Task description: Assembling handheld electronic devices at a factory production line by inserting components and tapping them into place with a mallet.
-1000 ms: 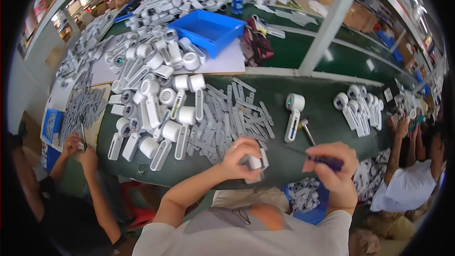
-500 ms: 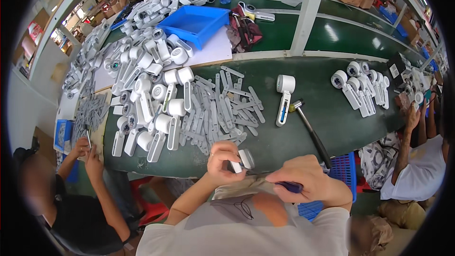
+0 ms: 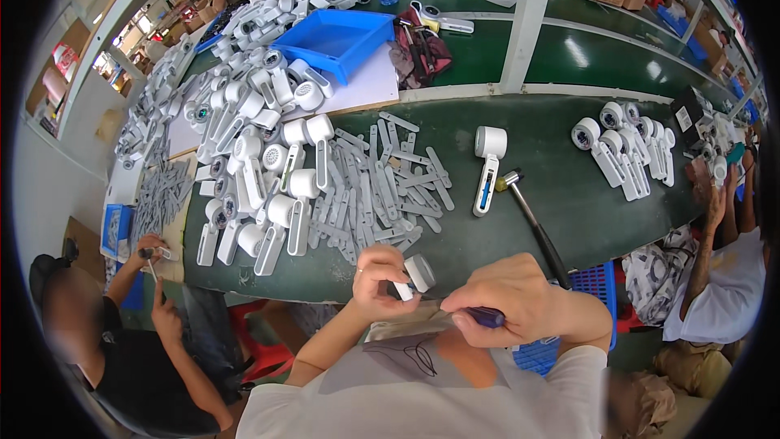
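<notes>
White fan (image 3: 419, 273): one, in the left hand (image 3: 379, 280). Purple-handled screwdriver (image 3: 486, 317): one, in the right hand (image 3: 510, 297). Hammer (image 3: 532, 219): one, beyond the right hand, black grip nearer. Lone fan (image 3: 491, 144): one, beyond the right hand, just left of the hammer head. Grey strips (image 3: 387, 187): dozens, overlapping, beyond the left hand; exact count not possible. Fan heap (image 3: 280, 210): many, uncounted, beyond and left of the left hand. Fan group (image 3: 634, 177): several, overlapping, beyond and right of the right hand. Blue tray (image 3: 329, 45): one, far beyond the left hand.

Left hand: fingers curled around the white fan, round end toward the right hand. Right hand: closed on the screwdriver handle; tip contact, cannot tell.
</notes>
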Demonstrator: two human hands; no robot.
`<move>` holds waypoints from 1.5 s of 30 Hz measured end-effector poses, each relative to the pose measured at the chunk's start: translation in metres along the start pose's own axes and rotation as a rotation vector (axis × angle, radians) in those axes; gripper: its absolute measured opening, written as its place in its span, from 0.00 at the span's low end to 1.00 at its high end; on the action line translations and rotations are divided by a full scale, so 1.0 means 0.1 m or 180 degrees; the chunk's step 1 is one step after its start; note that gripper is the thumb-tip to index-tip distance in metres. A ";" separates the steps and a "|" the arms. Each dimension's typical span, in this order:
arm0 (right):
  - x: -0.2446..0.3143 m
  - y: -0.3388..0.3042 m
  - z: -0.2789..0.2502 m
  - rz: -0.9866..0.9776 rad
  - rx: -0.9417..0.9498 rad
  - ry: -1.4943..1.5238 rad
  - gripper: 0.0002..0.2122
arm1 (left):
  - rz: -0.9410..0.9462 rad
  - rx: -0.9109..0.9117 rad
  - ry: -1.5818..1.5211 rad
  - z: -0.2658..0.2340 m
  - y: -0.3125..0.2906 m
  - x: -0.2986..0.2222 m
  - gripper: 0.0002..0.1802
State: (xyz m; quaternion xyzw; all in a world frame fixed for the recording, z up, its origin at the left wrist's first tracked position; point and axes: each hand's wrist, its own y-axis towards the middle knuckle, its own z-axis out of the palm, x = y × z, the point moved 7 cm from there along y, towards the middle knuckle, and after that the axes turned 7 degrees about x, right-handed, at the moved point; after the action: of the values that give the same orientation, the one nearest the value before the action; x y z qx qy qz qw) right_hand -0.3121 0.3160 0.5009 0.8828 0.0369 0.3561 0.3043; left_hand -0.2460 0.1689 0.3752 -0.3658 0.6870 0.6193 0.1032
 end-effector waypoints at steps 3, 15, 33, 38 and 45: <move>-0.02 0.01 -0.04 0.0003 -0.0001 0.0094 0.09 | -0.0020 0.0023 0.0023 -0.01 0.00 -0.01 0.24; -0.07 0.11 0.05 -0.0037 0.0129 0.0061 0.05 | 0.0014 0.0087 0.0044 0.00 -0.02 -0.06 0.24; 0.03 -0.38 0.25 -0.0412 -0.0530 -0.0036 0.13 | -0.0221 -0.0348 0.0342 -0.17 -0.13 -0.02 0.24; -0.12 -0.62 0.53 -0.0133 -0.0904 0.0247 0.13 | -0.0418 -0.0669 0.0482 -0.34 -0.19 0.00 0.23; -0.47 -0.61 0.81 0.0311 -0.1008 0.0931 0.11 | -0.0807 -0.0809 0.0426 -0.57 -0.34 0.05 0.24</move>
State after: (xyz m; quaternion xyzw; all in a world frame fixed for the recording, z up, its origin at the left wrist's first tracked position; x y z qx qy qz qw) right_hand -0.2854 0.3107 0.3928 0.7636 -0.0186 0.4960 0.4129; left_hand -0.2097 0.1152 0.3578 -0.5000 0.5569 0.6574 0.0875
